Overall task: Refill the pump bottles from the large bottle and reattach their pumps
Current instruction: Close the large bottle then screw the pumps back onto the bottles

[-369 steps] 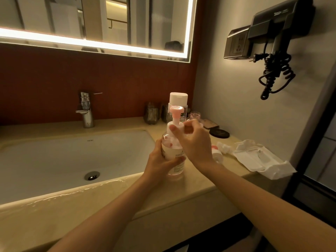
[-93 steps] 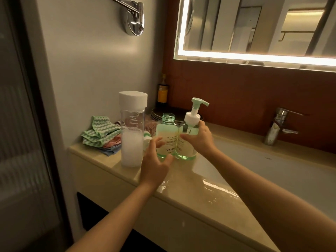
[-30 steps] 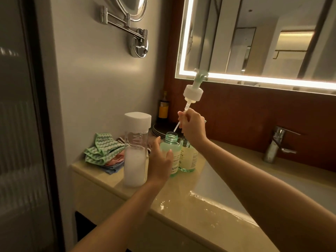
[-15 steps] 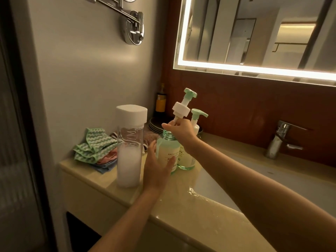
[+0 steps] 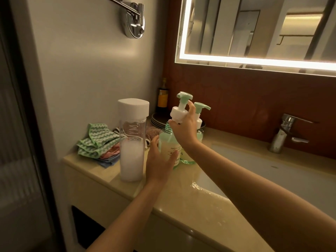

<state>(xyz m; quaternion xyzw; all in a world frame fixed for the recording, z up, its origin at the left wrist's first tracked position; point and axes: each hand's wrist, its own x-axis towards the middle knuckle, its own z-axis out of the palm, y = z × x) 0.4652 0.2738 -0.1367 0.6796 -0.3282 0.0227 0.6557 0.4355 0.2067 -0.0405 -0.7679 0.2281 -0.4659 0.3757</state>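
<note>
- On the worktop (image 5: 181, 208), left of the sink (image 5: 272, 160): green pump bottle (image 5: 168, 144) upright, neck uncapped.
- Right hand (image 5: 183, 131): fingers pinch the pump (image 5: 179, 110) by its collar, tilted just above the neck.
- Left hand (image 5: 160, 164): fingers spread against the bottle's side.
- Large bottle (image 5: 132, 142): capped, just left.

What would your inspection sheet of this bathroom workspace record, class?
Surface: beige stone counter, wet beside the sink basin.
Job's things: large clear white-capped bottle, part full of white foam; front green bottle, neck open; rear green bottle, pump fitted.
Clutter: green zigzag cloths, dark plates, amber bottle.
Hands: right hand grips the white-and-green pump above the open neck; left hand touches the front bottle.
Cables: nothing seen.
Surroundings: lit mirror, chrome faucet, chrome wall bracket.
</note>
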